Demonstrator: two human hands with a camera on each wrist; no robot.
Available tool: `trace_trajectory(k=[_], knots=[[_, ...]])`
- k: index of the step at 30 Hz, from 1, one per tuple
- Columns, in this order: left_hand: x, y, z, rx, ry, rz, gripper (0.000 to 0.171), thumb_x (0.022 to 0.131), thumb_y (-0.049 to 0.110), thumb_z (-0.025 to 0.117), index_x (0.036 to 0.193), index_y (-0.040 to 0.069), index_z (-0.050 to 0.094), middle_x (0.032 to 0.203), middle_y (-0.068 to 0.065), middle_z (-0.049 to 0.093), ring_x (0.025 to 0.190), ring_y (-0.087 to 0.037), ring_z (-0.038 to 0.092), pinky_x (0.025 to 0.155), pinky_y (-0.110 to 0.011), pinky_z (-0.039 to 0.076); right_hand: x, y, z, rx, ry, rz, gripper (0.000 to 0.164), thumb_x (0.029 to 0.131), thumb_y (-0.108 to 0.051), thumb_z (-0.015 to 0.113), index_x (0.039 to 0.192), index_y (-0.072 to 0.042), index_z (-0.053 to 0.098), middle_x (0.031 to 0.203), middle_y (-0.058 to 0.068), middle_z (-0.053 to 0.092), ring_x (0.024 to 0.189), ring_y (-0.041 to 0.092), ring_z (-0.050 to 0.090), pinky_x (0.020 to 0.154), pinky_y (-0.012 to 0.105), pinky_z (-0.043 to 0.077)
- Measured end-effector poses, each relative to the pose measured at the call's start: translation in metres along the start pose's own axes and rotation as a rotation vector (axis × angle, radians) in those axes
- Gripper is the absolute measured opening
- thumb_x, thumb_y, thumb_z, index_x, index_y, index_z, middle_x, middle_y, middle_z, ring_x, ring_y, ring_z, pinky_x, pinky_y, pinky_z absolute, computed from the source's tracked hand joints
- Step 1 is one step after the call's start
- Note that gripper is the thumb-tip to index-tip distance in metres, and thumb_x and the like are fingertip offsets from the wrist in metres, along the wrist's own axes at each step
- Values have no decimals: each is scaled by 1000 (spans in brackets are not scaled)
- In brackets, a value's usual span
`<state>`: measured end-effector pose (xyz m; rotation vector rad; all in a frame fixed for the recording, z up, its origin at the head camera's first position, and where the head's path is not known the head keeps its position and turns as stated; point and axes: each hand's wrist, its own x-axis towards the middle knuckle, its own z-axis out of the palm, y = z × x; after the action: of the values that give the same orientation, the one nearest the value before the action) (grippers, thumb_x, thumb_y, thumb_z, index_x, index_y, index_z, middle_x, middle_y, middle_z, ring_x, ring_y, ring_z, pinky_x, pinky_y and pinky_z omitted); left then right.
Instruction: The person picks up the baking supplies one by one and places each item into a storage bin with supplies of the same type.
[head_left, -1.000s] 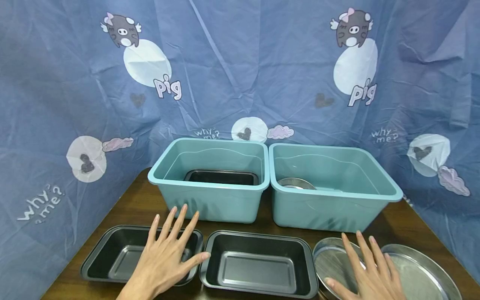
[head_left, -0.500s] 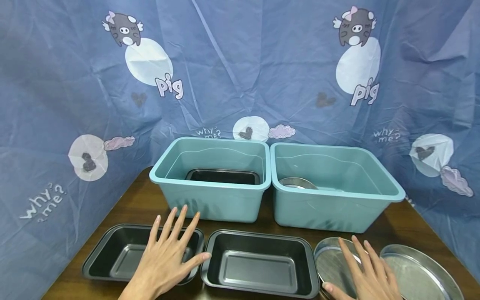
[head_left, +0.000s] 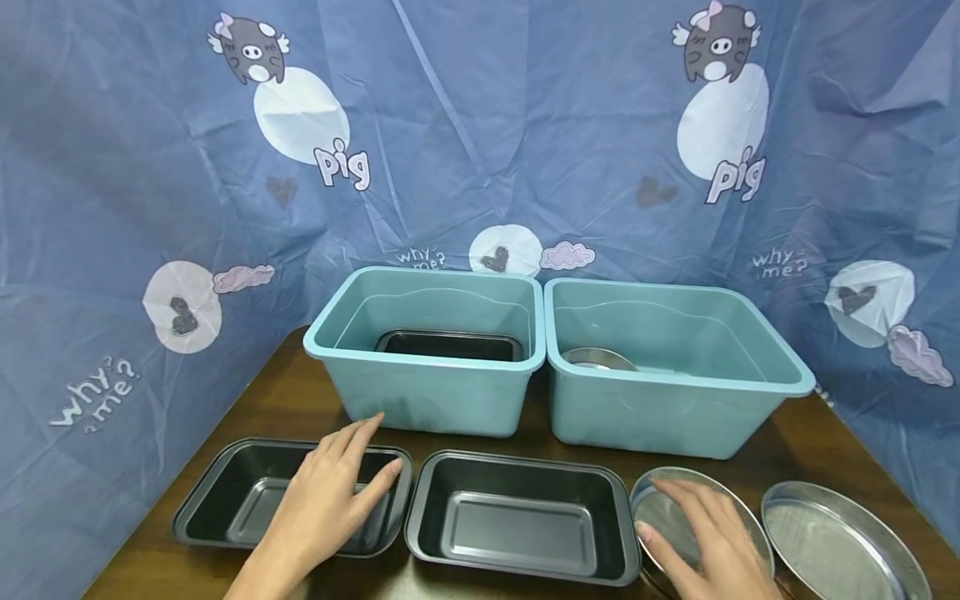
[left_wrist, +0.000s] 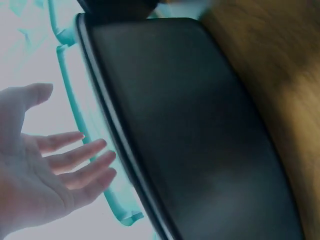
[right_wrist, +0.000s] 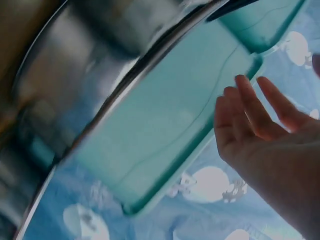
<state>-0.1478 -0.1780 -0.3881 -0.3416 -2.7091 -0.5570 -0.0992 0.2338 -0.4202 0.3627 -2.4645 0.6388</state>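
Note:
Two dark rectangular loaf pans lie side by side in the head view. My left hand (head_left: 322, 500) hovers over the left loaf pan (head_left: 255, 504), fingers loosely bent and thumb apart; its palm (left_wrist: 40, 185) holds nothing in the left wrist view. The other loaf pan (head_left: 517, 525) lies between my hands. Over a round silver cake pan (head_left: 666, 518) is my right hand (head_left: 708, 537), fingers relaxed, thumb spread. The right wrist view shows this hand (right_wrist: 265, 130) without anything in its grasp. A second round cake pan (head_left: 840, 542) lies to its right.
Behind the pans stand two turquoise bins. Inside the left bin (head_left: 427, 396) is a dark loaf pan (head_left: 450, 345); inside the right bin (head_left: 660, 417) is a round metal pan (head_left: 597, 358). A blue printed cloth (head_left: 450, 108) hangs behind the brown table (head_left: 277, 400).
Both hands' spread fingers have bent and relaxed, and the hands have turned partly sideways. My right hand has shifted slightly left over the round pan. The pans and bins stay in place.

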Motion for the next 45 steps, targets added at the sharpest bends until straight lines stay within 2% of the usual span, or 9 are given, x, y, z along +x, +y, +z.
trace_trajectory(k=[4,9,13,17,22,25,30,34,45], knots=[[4,1,-8,-174,77,-71,53,101,36,69,141,3,59,133,-17,64,121,-38,60,96,-60,50,5,-20,6,136,3,94,34,86,-13,85,118,-13,72,105,-9,68,96,11,59,75,27,50],[12,-7,-15,-345,183,-90,41,102,26,70,135,4,63,119,-12,71,108,-30,67,89,-52,54,8,-43,15,364,-30,196,21,92,-4,77,112,-10,74,90,-15,66,80,6,62,65,28,53],[18,-15,-20,-450,225,-133,34,102,21,68,132,5,64,111,-8,73,99,-21,69,83,-29,56,9,-56,20,536,-117,310,15,97,-8,72,111,-13,73,88,-11,68,78,9,64,66,27,54],[25,-22,-26,-536,249,-194,34,103,22,67,134,6,65,110,-9,73,97,-8,67,82,-12,49,10,-64,25,688,-198,323,14,101,-8,67,114,-7,71,89,-2,71,79,15,68,67,30,58],[34,-31,-32,-635,283,-235,37,104,22,66,136,3,62,111,-12,72,95,-1,65,84,-12,50,11,-69,33,826,-283,334,18,102,-7,65,117,1,68,91,7,72,81,18,70,70,32,60],[38,-37,-34,-739,298,-231,37,105,19,65,136,0,61,107,-7,72,90,-3,68,81,-17,55,12,-73,37,875,-329,348,19,103,-8,64,118,2,67,91,9,72,82,20,71,72,33,61],[45,-48,-35,-908,315,-205,35,105,10,63,136,-7,58,98,6,73,86,-6,70,79,-19,57,13,-80,45,920,-361,303,19,102,-8,64,116,5,66,90,10,72,81,22,71,72,34,62],[53,-55,-36,-957,338,-222,36,104,9,63,135,-8,57,94,6,73,85,-7,71,78,-19,57,14,-85,50,961,-379,296,19,102,-9,64,115,5,66,90,10,72,80,20,70,70,33,61],[69,-75,-37,-948,327,-305,37,103,10,65,133,-11,58,89,7,74,79,-5,71,75,-18,57,16,-98,59,1032,-457,336,23,102,-14,65,113,6,65,85,12,70,72,16,69,60,28,58]])
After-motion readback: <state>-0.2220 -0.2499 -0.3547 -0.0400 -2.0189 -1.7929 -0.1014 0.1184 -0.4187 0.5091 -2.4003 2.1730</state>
